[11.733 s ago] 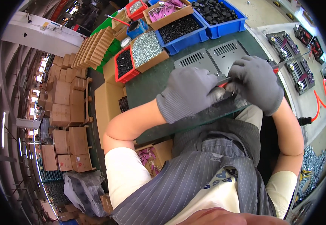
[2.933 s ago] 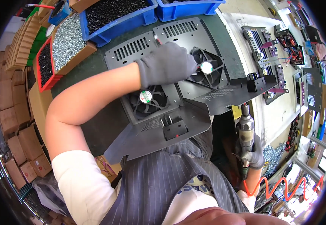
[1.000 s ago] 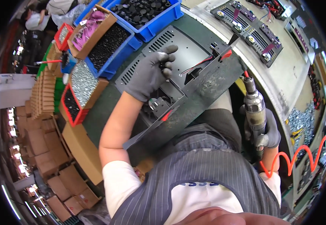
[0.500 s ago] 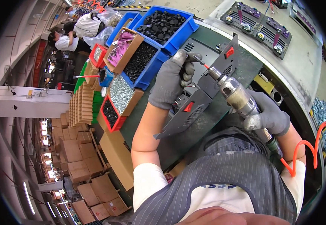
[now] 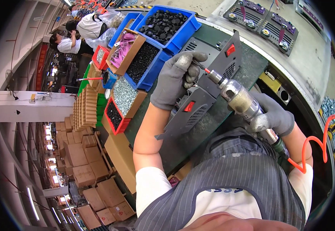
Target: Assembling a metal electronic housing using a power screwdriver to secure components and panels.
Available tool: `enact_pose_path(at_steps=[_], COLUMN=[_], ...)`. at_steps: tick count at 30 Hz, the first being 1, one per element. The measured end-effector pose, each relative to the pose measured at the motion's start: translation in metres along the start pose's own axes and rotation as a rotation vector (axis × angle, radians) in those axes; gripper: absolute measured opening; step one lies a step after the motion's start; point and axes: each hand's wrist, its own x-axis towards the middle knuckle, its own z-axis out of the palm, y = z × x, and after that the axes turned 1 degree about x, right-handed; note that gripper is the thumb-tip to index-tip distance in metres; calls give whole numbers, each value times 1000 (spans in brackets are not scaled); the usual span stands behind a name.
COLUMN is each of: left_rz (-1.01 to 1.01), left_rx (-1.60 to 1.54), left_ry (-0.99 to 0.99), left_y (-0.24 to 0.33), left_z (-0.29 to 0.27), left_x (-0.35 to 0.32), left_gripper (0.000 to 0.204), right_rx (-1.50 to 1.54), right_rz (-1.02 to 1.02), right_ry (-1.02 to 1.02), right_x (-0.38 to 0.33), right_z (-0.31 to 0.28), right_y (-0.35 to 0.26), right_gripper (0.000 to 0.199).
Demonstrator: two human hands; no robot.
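Observation:
My right hand (image 5: pixel 272 115), in a grey glove, is wrapped round a pneumatic screwdriver (image 5: pixel 241 99) with an orange coiled air hose (image 5: pixel 314 139). Its red-banded bit (image 5: pixel 207 71) points up and left to the fingers of my left hand (image 5: pixel 176 79), also gloved. Those fingers are curled closed by the bit's tip; whatever they pinch is too small and covered to name. Below and behind them lie two grey metal housings, each with a red rocker switch and vent slots: a nearer panel (image 5: pixel 176 122) and a farther panel (image 5: pixel 233 61).
To the left stand a blue bin of black plastic caps (image 5: pixel 199 25), a bin of small black parts (image 5: pixel 142 61), a carton of pink pieces (image 5: pixel 124 50) and a box of silver screws (image 5: pixel 125 96). Slotted plates with circuit boards (image 5: pixel 258 24) lie at the far right. Co-workers sit beyond.
The screwdriver and both hands have shifted slightly left in view. My left index finger now reaches farther over the bit's tip. The housings appear slightly shifted too.

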Motion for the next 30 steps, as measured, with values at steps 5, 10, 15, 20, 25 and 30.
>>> enact_pose_path(at_steps=[5, 10, 15, 20, 25, 30], left_rz=[11, -32, -39, -67, -88, -108], left_rx=[62, 134, 162, 101, -138, -141], left_ry=[-56, -68, 27, 78, 19, 81], left_y=[7, 14, 8, 6, 4, 7], left_z=[-3, -4, 3, 8, 8, 13], left_x=[1, -2, 1, 2, 3, 2], left_gripper=[41, 41, 40, 40, 42, 42], right_rx=[-45, -219, -321, -332, -265, -310], right_rz=[40, -47, -107, -102, -140, -132], right_ry=[1, 38, 97, 167, 145, 110], right_x=[-2, 1, 4, 3, 6, 6], right_z=[-1, -2, 1, 2, 1, -1], right_y=[4, 5, 8, 10, 12, 11], right_gripper=[65, 61, 64, 67, 69, 69])
